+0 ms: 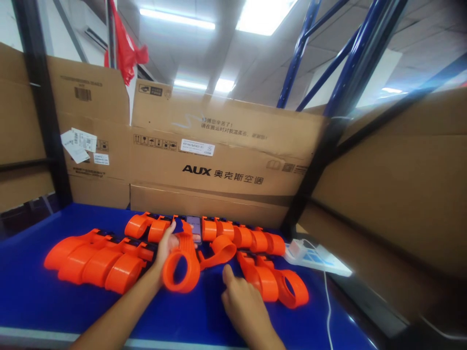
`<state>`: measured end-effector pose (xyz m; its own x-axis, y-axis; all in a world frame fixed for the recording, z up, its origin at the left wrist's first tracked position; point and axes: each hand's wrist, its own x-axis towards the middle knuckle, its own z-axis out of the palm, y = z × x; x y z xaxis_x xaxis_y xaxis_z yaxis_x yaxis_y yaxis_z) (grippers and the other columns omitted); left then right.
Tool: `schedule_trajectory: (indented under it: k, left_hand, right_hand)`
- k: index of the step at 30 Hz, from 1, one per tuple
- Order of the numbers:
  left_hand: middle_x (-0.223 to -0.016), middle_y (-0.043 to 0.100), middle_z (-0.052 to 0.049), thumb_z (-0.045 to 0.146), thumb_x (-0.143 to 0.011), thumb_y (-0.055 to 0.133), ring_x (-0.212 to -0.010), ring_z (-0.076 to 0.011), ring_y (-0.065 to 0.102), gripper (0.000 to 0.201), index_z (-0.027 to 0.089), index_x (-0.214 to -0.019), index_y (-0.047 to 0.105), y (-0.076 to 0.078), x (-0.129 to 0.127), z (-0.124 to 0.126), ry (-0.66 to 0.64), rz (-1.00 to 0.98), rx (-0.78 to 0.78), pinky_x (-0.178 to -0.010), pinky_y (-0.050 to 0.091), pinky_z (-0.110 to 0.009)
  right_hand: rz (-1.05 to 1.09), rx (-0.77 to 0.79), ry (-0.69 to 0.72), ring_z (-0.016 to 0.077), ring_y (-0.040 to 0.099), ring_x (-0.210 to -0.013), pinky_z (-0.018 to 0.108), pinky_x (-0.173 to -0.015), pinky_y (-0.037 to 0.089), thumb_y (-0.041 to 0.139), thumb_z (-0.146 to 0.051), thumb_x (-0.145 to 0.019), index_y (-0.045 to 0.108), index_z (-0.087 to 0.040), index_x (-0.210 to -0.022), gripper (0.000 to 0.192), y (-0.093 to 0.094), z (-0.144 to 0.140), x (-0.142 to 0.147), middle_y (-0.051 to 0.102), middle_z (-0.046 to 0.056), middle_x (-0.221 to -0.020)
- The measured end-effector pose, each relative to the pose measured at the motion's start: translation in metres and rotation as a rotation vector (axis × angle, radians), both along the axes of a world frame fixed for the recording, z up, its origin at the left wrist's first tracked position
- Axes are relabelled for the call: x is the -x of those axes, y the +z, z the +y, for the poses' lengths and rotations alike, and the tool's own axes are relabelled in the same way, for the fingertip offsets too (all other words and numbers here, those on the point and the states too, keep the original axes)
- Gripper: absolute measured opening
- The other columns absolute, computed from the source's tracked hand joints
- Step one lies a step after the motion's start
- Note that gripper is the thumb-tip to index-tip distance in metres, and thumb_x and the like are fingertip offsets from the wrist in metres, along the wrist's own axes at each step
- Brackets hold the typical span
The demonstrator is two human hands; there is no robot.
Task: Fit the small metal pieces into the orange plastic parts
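In left hand (165, 248): orange plastic ring part (181, 268), glossy, open loop end.

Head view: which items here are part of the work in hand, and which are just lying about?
In the work:
- orange ring part, held in the left hand
- orange parts beside the right hand
- orange parts laid in a row on the left

Lying about:
- phone
- power strip
- cardboard boxes

Glossy orange plastic ring parts (181, 265) lie on a smooth blue tabletop (29, 291) before matt brown cardboard boxes (219, 160).
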<state>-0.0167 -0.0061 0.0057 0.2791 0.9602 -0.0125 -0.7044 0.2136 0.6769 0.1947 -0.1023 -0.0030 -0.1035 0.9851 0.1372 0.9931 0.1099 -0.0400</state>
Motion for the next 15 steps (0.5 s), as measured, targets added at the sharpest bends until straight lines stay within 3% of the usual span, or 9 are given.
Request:
schedule_trajectory:
  k: [4, 9, 15]
  left_hand:
    - [-0.077, 0.077, -0.017, 0.071, -0.080, 0.056, -0.072, -0.0317, 0.074, 0.068, 0.009, -0.103, 0.072, -0.002, 0.001, 0.000, -0.003, -0.028, -0.027, -0.067, 0.058, -0.040]
    - [-0.084, 0.078, -0.019, 0.062, -0.086, 0.055, -0.078, -0.0320, 0.075, 0.064, 0.007, -0.113, 0.072, -0.014, 0.001, 0.001, -0.115, -0.075, -0.021, -0.071, 0.057, -0.037]
    - [-0.089, 0.078, -0.020, 0.053, -0.093, 0.051, -0.083, -0.0336, 0.075, 0.060, 0.003, -0.120, 0.069, -0.009, 0.000, -0.003, -0.152, -0.164, -0.023, -0.076, 0.057, -0.040]
  right_hand:
    - [0.048, -0.152, -0.007, 0.0266, 0.068, -0.069, 0.029, -0.054, 0.029, 0.049, -0.013, -0.086, 0.055, -0.020, -0.113, 0.029, 0.023, 0.003, 0.004, 0.070, 0.007, -0.076]
    - [0.045, -0.254, -0.084, 0.0236, 0.067, -0.066, 0.027, -0.054, 0.028, 0.049, -0.017, -0.090, 0.052, -0.019, -0.113, 0.024, 0.058, 0.033, 0.027, 0.068, 0.005, -0.071]
    - [0.088, -0.274, 0.068, 0.0218, 0.068, -0.075, 0.026, -0.057, 0.032, 0.049, -0.019, -0.090, 0.052, -0.019, -0.112, 0.022, 0.065, 0.064, 0.053, 0.071, 0.005, -0.082]
